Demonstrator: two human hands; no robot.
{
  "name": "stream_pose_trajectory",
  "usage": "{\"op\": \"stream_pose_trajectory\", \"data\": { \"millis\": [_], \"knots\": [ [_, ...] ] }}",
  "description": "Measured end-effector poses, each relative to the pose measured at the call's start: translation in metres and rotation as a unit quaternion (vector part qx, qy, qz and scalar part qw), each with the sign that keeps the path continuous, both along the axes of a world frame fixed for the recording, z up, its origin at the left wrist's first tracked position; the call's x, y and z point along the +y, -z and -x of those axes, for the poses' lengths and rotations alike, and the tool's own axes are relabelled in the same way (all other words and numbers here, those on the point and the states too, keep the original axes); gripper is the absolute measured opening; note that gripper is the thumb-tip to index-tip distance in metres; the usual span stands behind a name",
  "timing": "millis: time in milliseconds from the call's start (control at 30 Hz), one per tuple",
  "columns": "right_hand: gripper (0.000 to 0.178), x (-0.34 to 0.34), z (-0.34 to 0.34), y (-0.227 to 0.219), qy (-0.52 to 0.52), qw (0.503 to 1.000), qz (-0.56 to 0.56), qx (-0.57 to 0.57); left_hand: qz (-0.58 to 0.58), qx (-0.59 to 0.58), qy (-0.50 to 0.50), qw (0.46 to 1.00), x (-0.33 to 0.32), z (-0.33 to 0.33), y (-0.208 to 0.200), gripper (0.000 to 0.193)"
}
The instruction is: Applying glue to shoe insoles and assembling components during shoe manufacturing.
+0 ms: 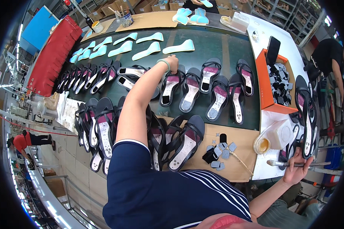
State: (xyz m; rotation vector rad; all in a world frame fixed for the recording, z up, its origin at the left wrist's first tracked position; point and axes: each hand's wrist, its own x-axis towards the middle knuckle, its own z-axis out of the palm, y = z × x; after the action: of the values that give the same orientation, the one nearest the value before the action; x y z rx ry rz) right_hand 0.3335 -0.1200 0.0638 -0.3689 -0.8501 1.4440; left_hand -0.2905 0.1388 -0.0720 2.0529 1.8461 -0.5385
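My left hand (172,63), a green bangle at its wrist, reaches across the green work surface (225,45). Its fingers are curled at the toe of a black strappy sandal (171,89), and my hand partly hides the grip. At the lower right, my right hand (295,170) holds a flat brush (294,164) across its fingers. The same hand also grips the lower end of another black sandal (305,118), which stands upright. More black sandals (189,91) with pale and purple insoles lie around my left hand.
Pale blue insole pieces (147,50) lie beyond the sandals. An orange box (265,87) of small grey pieces and a phone (273,49) are at right. A glue container (281,133) stands nearer, beside cardboard (233,137) with loose grey pieces. A red cover (55,57) edges the left.
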Motion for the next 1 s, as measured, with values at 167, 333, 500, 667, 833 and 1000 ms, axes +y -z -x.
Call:
{"op": "stream_pose_trajectory", "data": {
  "millis": [167, 333, 500, 667, 833, 1000],
  "knots": [
    [0.053, 0.000, 0.000, -0.001, -0.035, 0.999, -0.025, 0.002, -0.094, -0.120, -0.094, 0.984, 0.019, 0.039, 0.016, 0.035],
    [0.052, -0.005, -0.005, 0.002, -0.030, 0.999, -0.011, 0.009, -0.126, -0.071, -0.002, 0.990, 0.021, -0.017, -0.012, 0.051],
    [0.049, -0.002, 0.003, -0.002, -0.004, 1.000, -0.008, 0.013, 0.001, -0.023, 0.092, 0.996, -0.008, -0.087, -0.006, 0.063],
    [0.052, -0.004, -0.002, 0.000, 0.035, 0.999, 0.014, -0.002, -0.211, 0.048, 0.209, 0.954, -0.053, -0.082, 0.016, 0.033],
    [0.047, 0.001, 0.004, -0.005, -0.018, 1.000, -0.013, 0.008, -0.136, -0.044, 0.232, 0.962, -0.058, -0.063, -0.007, 0.038],
    [0.053, 0.007, -0.006, 0.007, 0.036, 0.999, 0.022, 0.008, -0.191, -0.169, 0.054, 0.965, 0.017, -0.030, -0.019, 0.042]
  ]
}}
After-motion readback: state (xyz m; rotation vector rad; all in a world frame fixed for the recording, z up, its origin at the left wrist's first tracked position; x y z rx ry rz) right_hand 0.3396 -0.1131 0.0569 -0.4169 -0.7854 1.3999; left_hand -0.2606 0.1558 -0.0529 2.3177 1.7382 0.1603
